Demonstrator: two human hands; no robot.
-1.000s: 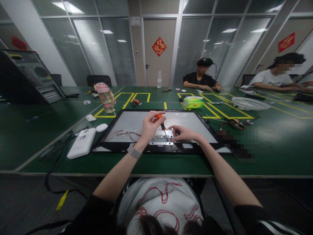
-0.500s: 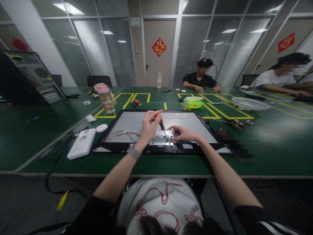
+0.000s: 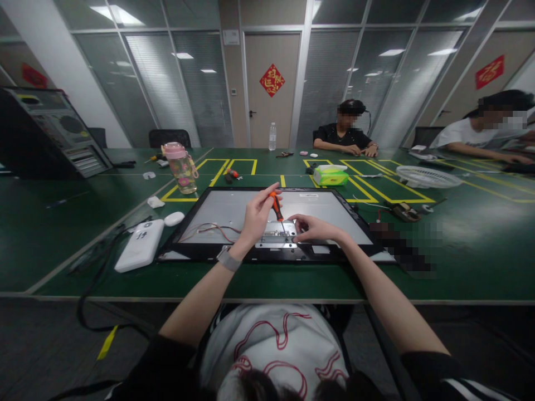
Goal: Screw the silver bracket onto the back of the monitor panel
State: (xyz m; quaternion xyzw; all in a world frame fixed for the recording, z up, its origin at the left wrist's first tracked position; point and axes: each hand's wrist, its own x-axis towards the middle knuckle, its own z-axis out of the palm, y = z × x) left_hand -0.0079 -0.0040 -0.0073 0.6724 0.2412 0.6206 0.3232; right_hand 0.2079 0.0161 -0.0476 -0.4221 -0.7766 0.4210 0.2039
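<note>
A flat panel with a black frame lies face down or up, I cannot tell which, on the green table. My left hand grips the orange and black handle of a screwdriver. Its thin shaft slants down to a metal bracket at the panel's near edge. At the bracket's right side is my right hand, fingers curled, fingertips at the plate; anything small between them is hidden. Thin wires run across the panel left of the bracket.
Left of the panel are a white power bank, a white case and a pink-lidded bottle. Beyond it lies a green tissue pack. A white fan grille rests at right. Two people sit across the table.
My left hand has shifted slightly on the screwdriver, its fingers now extending higher around the handle. My right hand stays in place. Across the table, a person's hands have moved closer together.
</note>
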